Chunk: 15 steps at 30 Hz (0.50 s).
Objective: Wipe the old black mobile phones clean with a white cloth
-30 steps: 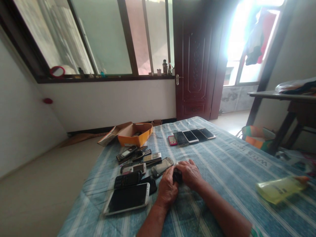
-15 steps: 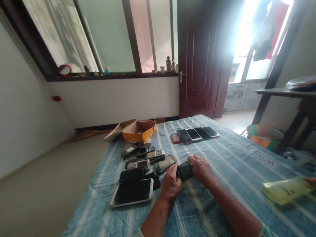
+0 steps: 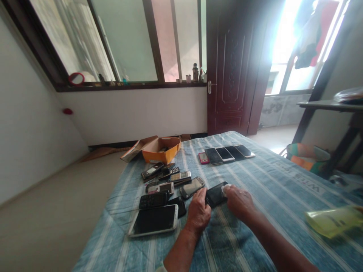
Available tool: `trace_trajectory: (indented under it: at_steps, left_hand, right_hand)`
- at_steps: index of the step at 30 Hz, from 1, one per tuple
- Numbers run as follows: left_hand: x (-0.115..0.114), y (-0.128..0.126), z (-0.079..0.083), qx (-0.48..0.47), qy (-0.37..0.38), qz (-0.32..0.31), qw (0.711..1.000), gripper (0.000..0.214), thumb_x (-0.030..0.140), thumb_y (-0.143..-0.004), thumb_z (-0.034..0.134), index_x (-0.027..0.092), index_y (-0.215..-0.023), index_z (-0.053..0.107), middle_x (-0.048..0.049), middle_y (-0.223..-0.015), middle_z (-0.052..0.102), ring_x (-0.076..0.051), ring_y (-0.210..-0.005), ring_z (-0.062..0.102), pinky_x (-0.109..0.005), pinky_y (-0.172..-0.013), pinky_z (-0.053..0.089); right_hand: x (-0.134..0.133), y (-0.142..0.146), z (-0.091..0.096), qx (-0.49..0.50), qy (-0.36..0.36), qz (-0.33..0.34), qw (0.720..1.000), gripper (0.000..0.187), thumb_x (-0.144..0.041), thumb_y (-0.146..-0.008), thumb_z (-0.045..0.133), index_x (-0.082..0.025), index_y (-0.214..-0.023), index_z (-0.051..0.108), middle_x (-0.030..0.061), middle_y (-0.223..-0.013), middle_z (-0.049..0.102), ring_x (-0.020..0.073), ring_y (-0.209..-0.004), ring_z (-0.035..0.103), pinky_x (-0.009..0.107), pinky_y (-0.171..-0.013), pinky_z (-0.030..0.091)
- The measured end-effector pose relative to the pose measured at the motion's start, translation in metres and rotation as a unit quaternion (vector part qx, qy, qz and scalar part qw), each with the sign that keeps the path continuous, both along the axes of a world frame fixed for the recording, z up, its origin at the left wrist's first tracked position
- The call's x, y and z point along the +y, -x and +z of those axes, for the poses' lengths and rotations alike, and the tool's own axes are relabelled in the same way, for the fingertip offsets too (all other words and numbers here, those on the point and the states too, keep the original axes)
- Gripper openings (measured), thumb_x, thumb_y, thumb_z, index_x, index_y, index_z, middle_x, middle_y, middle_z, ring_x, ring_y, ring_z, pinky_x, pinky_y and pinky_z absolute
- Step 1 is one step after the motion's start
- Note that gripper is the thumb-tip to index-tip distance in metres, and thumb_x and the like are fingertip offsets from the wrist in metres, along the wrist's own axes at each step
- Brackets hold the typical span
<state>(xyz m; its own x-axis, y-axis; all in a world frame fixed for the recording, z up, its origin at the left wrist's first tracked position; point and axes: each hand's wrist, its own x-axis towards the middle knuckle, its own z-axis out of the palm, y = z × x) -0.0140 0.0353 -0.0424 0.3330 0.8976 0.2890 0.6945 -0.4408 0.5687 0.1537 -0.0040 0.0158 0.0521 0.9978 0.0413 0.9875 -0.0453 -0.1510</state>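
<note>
A dark mobile phone point(image 3: 216, 195) lies screen up between my hands, just above or on the striped bed cover. My left hand point(image 3: 199, 211) grips its left edge, fingers closed. In my right hand point(image 3: 239, 202) a small white wipe point(image 3: 225, 188) is pinched against the right end of the screen. Close to my left hand lies a silver-framed phone point(image 3: 192, 187). Further left are a white tablet-like phone point(image 3: 154, 220), a black keypad phone point(image 3: 154, 199) and several other old phones in a loose heap.
An open orange box point(image 3: 161, 150) stands behind the heap. Farther back lie a small pink phone point(image 3: 203, 158), a white phone point(image 3: 225, 154) and several dark ones in a row. A yellow plastic packet point(image 3: 330, 222) is at the right on the striped cover point(image 3: 255, 241).
My right hand has moved slightly right and toward me with the wipe, from the phone's upper corner onto its right end, uncovering more of the screen. The view has shifted a little.
</note>
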Motion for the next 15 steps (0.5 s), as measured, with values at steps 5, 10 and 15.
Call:
trace_trajectory:
  at_steps: [5,10,15]
  left_hand:
    - [-0.001,-0.001,0.003,0.01,0.0,-0.001,1.0,0.065,0.003,-0.065,0.045,0.009,-0.129,0.054,-0.0137,-0.131,0.058,-0.023,-0.124,0.051,-0.033,-0.105,0.044]
    - [-0.002,-0.001,0.006,0.025,0.0,-0.001,1.0,0.065,0.004,-0.064,0.045,0.006,-0.128,0.054,-0.0156,-0.131,0.057,-0.024,-0.124,0.051,-0.035,-0.107,0.042]
    - [-0.003,0.002,0.01,0.005,0.017,-0.013,1.0,0.062,0.011,-0.068,0.046,0.007,-0.129,0.054,-0.0163,-0.134,0.056,-0.025,-0.127,0.049,-0.037,-0.106,0.043]
  right_hand:
    - [-0.001,0.009,-0.002,-0.006,-0.014,-0.009,1.0,0.034,-0.005,-0.085,0.036,-0.016,-0.098,0.065,0.0109,-0.099,0.068,0.0208,-0.08,0.067,0.028,-0.065,0.038]
    - [-0.004,0.022,-0.008,-0.027,-0.031,0.019,0.999,0.03,-0.008,-0.087,0.038,-0.015,-0.098,0.065,0.0125,-0.099,0.067,0.0223,-0.083,0.065,0.029,-0.067,0.041]
    - [-0.011,0.04,-0.014,-0.023,-0.054,0.081,0.995,0.028,-0.007,-0.085,0.041,-0.015,-0.1,0.064,0.0129,-0.099,0.066,0.0239,-0.09,0.063,0.031,-0.072,0.042]
